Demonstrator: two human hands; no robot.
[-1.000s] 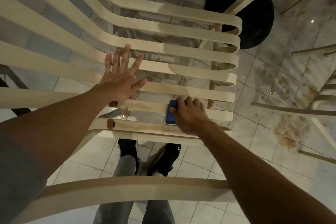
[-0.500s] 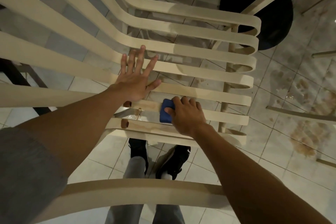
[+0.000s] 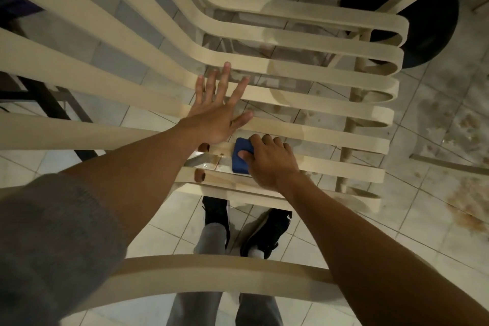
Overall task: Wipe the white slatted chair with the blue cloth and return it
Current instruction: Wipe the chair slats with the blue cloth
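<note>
The white slatted chair [image 3: 325, 92] fills the view from above, its slats running out over a stained tile floor [image 3: 444, 145]. The left hand [image 3: 215, 116] lies flat across the slats, fingers straight and spread, grasping nothing; it looks to be steadying the seat. The right hand [image 3: 272, 164] curls its fingers over the blue cloth [image 3: 240, 160] and presses it onto one of the near slats, just right of a wet, brown-marked patch [image 3: 209, 164]. Wiping seems under way, with the farther slats probably not yet done.

The gaps between slats are wide and the cloth is bunched small, so a stroke that runs off a slat's edge could push the cloth through and drop it to the floor by the black shoes [image 3: 267, 230]. Dragging through the wet patch may smear the brown marks along the slat rather than lift them. Leaning hard on the flat left hand could shift or tip the chair
</note>
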